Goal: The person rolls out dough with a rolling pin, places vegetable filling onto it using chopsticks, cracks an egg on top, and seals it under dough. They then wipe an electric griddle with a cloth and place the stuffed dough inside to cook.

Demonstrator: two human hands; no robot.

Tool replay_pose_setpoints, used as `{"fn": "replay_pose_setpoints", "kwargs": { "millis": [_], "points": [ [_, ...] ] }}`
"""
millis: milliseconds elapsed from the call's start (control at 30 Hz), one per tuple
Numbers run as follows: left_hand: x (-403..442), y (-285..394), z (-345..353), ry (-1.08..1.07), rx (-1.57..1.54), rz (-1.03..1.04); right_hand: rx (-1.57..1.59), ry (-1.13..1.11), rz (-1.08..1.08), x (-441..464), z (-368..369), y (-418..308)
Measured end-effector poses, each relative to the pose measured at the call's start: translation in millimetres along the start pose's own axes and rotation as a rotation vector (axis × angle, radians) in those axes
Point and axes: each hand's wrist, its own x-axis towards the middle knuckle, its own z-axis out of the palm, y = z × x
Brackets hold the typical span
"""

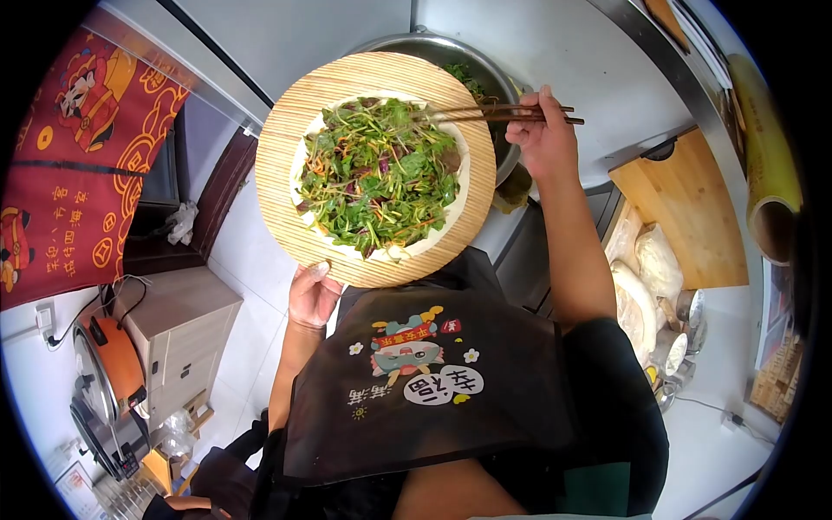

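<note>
A round ribbed wooden board [277,186] carries a flat pale dough round [462,191] covered with chopped green leaves and orange and purple shreds [377,178]. My left hand [314,297] grips the board's lower left edge, thumb on top. At the upper right, my right hand [546,134] is closed on brown chopsticks [494,113], whose tips reach the top right of the greens. Behind the board stands a large metal bowl [433,42] with more greens [468,81], partly hidden by the board.
A wooden cutting board [685,208] and bagged pale food [659,260] lie on the right. An orange appliance [117,357] is by a low cabinet [186,338] on the left, below a red curtain [78,173]. Part of another person [221,481] shows at the lower left.
</note>
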Motion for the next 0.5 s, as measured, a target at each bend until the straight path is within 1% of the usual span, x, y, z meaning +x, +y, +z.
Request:
{"fn": "replay_pose_setpoints", "kwargs": {
  "millis": [100, 200, 300, 400, 467, 500],
  "points": [
    [0.6, -1.7, 0.3, 0.004, -0.016, -0.006, -0.132, 0.044, 0.015, -0.9, -3.1, 2.2],
    [-0.6, -2.4, 1.3, 0.016, -0.027, -0.006, -0.141, 0.118, 0.014, 5.7, -9.1, 4.8],
    [-1.0, -3.1, 1.7, 0.039, -0.027, 0.005, -0.13, 0.109, 0.031, 5.0, -8.9, 0.0],
    [-4.0, -5.7, -0.9, 0.051, -0.039, 0.016, 0.071, 0.074, 0.046, 5.8, -25.8, -14.9],
    [-2.7, -6.0, 5.1, 0.046, -0.048, 0.04, 0.301, 0.08, -0.034, 13.1, -59.7, -24.6],
    [-3.0, -6.1, 4.5, 0.04, -0.05, 0.049, 0.419, 0.08, -0.073, 16.2, -64.5, -30.1]
  ]
}}
